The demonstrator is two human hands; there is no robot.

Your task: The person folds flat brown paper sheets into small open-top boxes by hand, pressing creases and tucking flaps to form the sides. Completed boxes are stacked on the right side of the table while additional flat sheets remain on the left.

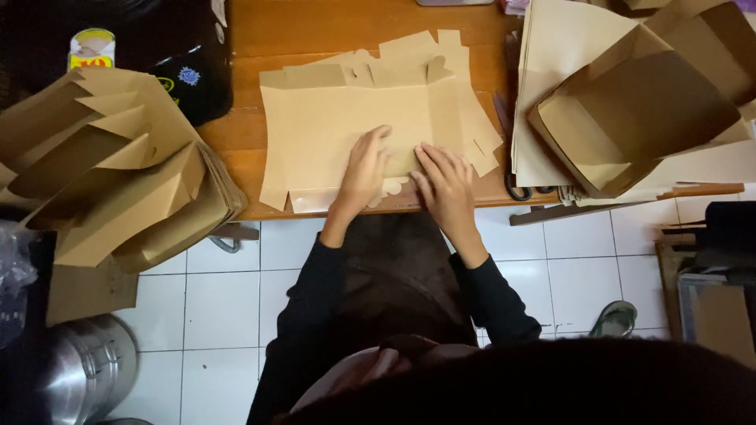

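Right now I press both flat, open hands, left point(364, 175) and right point(446, 187), on the cardboard sheet point(331, 130), its long axis across the tabletop point(315, 24).

Long black sleeves, bare hands

Both hands cover part of the flat box blank point(346, 126); scissors point(517, 189) mostly hidden under the paper stack point(551, 79).
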